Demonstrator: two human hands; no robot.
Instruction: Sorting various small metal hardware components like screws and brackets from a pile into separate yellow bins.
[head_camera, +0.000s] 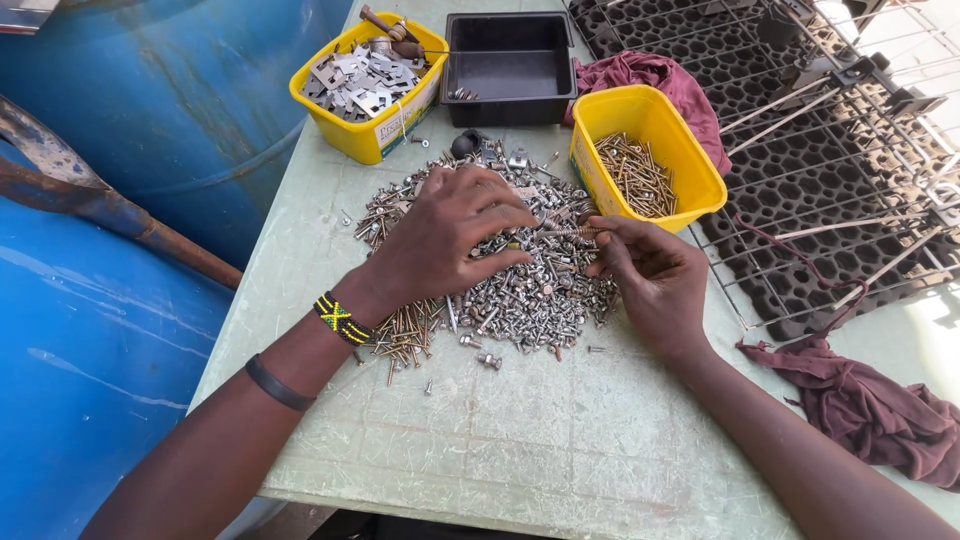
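A: 2 hands over 1 heap. The left hand (455, 235) lies palm down on the pile of screws and bolts (520, 285), fingers spread apart and resting on the metal, clamped on nothing that shows.

B: Right hand?

A: The right hand (640, 275) sits at the pile's right edge, thumb and fingertips pinched together on 1 long screw (570, 232), which lies roughly level, its far end pointing toward the left hand.

B: Pile location?

A: Middle of the pale green counter (520, 440). Brass-coloured screws lie at its lower left, silver ones make up the bulk.

B: Containers?

A: 3. The yellow tub of screws (690, 160) stands just beside the right hand, holding brass-coloured screws. The yellow tub of metal plates (350, 135) stands at the far left. A black tray (510, 60) stands between them at the back.

B: Surroundings?

A: Blue drums (90, 340) left of the counter, a black grid mat (800, 170) to the right, a maroon rag (870, 405) at the right edge.
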